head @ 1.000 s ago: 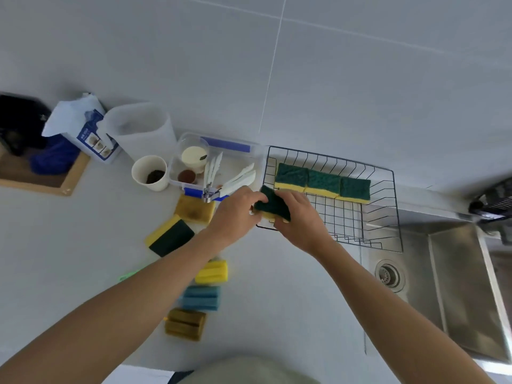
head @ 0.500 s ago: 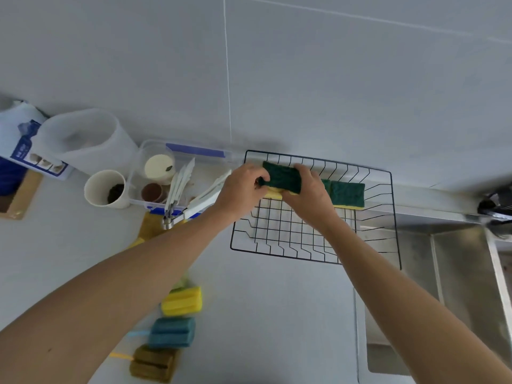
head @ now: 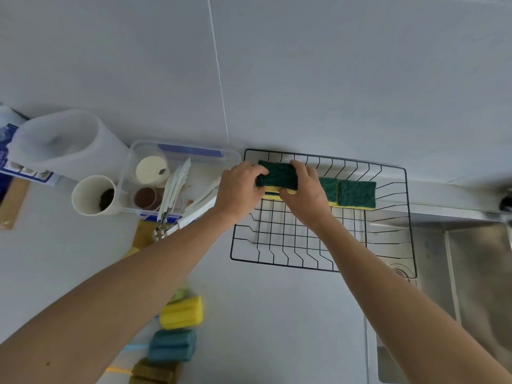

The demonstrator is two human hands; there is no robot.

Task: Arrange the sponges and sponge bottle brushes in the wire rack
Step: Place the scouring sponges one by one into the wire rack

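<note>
A black wire rack (head: 279, 261) sits on the counter beside the sink. Along its far side lie green-and-yellow sponges; two show to the right (head: 356, 193), (head: 328, 187). My left hand (head: 238, 189) and my right hand (head: 304, 195) both grip one more green-and-yellow sponge (head: 277, 176), held on top of another sponge at the rack's far left. On the counter near me lie three sponge bottle brushes: yellow (head: 181, 312), blue (head: 171, 345) and brown (head: 155, 372). A further sponge (head: 142, 236) peeks out under my left forearm.
A clear plastic container (head: 177, 151) with small cups and white tongs (head: 174, 189) stands left of the rack. A white cup (head: 90, 195) and a translucent jug (head: 63, 142) are further left. The steel sink (head: 476, 273) lies to the right. A tiled wall rises behind.
Both hands carried the green sponge from the rack's near left edge to the far left side of the rack, over the row of sponges. The camera view shifted right and closer.
</note>
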